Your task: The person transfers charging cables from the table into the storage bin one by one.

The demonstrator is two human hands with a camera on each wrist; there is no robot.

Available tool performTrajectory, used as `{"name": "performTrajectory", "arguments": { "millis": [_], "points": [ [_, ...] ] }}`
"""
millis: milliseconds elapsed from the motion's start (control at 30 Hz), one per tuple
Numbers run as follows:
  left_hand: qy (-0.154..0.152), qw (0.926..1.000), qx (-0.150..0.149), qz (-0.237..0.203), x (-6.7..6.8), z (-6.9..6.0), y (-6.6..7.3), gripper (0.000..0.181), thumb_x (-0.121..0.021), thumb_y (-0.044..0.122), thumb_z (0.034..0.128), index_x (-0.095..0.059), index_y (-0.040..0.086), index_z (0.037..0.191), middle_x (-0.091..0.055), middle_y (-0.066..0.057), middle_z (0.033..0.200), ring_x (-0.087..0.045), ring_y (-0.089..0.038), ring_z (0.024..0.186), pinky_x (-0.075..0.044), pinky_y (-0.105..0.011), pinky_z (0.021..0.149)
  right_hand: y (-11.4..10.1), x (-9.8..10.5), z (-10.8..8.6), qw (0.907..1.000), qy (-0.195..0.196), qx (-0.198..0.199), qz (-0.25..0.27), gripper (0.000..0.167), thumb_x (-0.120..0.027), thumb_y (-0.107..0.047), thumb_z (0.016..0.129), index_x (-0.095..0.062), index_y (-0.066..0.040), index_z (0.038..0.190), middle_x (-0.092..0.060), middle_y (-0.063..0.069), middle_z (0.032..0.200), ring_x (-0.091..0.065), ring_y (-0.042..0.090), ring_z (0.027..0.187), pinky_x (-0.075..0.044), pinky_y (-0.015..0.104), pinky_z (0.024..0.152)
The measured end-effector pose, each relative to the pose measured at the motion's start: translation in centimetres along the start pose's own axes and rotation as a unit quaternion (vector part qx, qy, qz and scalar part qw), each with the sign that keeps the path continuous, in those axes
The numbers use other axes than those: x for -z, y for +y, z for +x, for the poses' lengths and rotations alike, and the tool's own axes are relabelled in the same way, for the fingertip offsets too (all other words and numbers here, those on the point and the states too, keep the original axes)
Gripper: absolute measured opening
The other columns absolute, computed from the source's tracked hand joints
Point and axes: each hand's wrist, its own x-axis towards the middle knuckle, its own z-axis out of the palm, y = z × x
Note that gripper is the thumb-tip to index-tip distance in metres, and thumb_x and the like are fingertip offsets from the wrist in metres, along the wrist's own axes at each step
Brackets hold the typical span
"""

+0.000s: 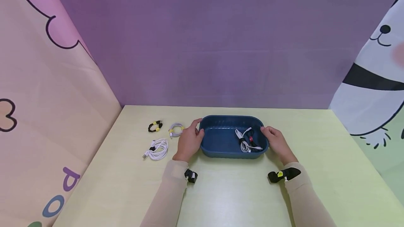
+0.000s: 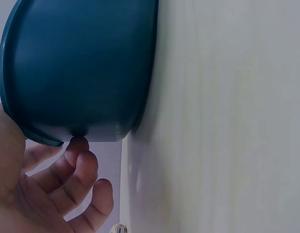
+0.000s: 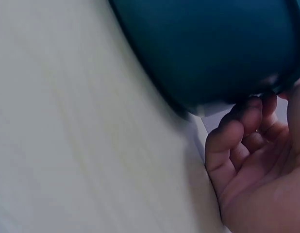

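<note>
A blue bin sits just right of center in the head view, on a pale counter. Whether its base rests flat or is lifted a little, I cannot tell. The left hand grips the bin's left end, with its fingers bent against the outer wall; the right hand grips the opposite end, near the right rim. Inside, toward the bin's right side, lie a white cable tied with a black band and, beside it, a dark cable with a red tie.

Left of the bin, three bundles lie on the counter: a black loop with yellow ties farthest up, a pale loop with yellow ties near the left hand, and a larger white coil lower down.

The bin looks like smooth, stiff plastic (light, I would judge, and hardly fragile). Its glossy walls may be slightly slippery, so the rim at both short ends seems the best hold; kept level, the loose cables should not slide.
</note>
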Motion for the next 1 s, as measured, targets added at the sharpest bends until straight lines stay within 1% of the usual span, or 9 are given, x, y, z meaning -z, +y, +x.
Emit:
{"name": "performTrajectory", "arguments": {
  "millis": [100,367,500,633,800,933,1000],
  "points": [
    [-0.002,1.0,-0.003,0.001,0.0,0.0,0.1,0.044,-0.059,0.02,0.1018,-0.055,0.017,0.146,-0.057,0.0,0.069,-0.046,-0.014,0.053,-0.035,-0.028,0.05,0.1,0.2,0.0,0.9997,-0.009,-0.014,0.017,0.043,-0.051,-0.05,0.105,-0.054,-0.011,0.087,-0.043,-0.009,0.069,-0.046,0.012,0.075,-0.035,0.03,0.073],
    [-0.007,1.0,0.0,0.003,0.0,0.0,0.0,0.045,-0.059,0.023,0.1023,-0.054,0.018,0.147,-0.059,-0.001,0.07,-0.048,-0.014,0.054,-0.037,-0.027,0.05,0.3,0.4,0.4,0.9982,-0.028,-0.031,0.043,0.039,-0.05,-0.044,0.107,-0.056,-0.009,0.088,-0.044,-0.009,0.069,-0.045,0.009,0.069,-0.037,0.026,0.069],
    [-0.007,0.9999,0.001,0.008,0.1,0.0,-0.1,0.045,-0.06,0.025,0.1023,-0.054,0.019,0.147,-0.06,-0.001,0.071,-0.05,-0.014,0.055,-0.037,-0.028,0.051,0.3,0.4,0.6,0.9978,-0.037,-0.031,0.046,0.039,-0.05,-0.042,0.107,-0.057,-0.009,0.089,-0.045,-0.009,0.07,-0.046,0.008,0.069,-0.038,0.025,0.068],
    [-0.012,0.9997,-0.003,0.02,0.3,0.0,-0.2,0.046,-0.06,0.028,0.1024,-0.054,0.019,0.147,-0.06,0.0,0.07,-0.05,-0.013,0.056,-0.038,-0.028,0.051,0.2,0.3,0.4,0.9977,-0.032,-0.028,0.053,0.038,-0.05,-0.042,0.107,-0.056,-0.011,0.086,-0.044,-0.01,0.067,-0.045,0.008,0.067,-0.037,0.024,0.067],
    [-0.015,0.9995,-0.016,0.023,1.1,0.2,-0.2,0.045,-0.061,0.03,0.102,-0.057,0.016,0.144,-0.061,0.0,0.071,-0.052,-0.013,0.058,-0.039,-0.029,0.052,0.1,0.2,0.1,0.9972,-0.028,-0.023,0.066,0.037,-0.051,-0.043,0.106,-0.055,-0.013,0.084,-0.044,-0.01,0.065,-0.044,0.008,0.065,-0.036,0.024,0.065],
    [-0.017,0.9995,-0.008,0.026,2.2,0.3,-0.3,0.043,-0.062,0.03,0.1011,-0.06,0.015,0.141,-0.064,-0.001,0.073,-0.055,-0.014,0.061,-0.041,-0.029,0.054,0.0,0.2,0.1,0.9968,-0.031,-0.028,0.068,0.037,-0.051,-0.042,0.107,-0.056,-0.013,0.084,-0.044,-0.01,0.066,-0.044,0.008,0.064,-0.036,0.024,0.065],
    [-0.013,0.9993,-0.005,0.034,2.7,0.4,-0.5,0.042,-0.062,0.03,0.1004,-0.062,0.015,0.139,-0.065,-0.001,0.075,-0.057,-0.015,0.064,-0.042,-0.03,0.056,-0.1,0.3,0.1,0.9965,-0.034,-0.032,0.069,0.037,-0.05,-0.041,0.107,-0.056,-0.012,0.084,-0.044,-0.01,0.066,-0.044,0.008,0.065,-0.036,0.024,0.065]
  ]
}}
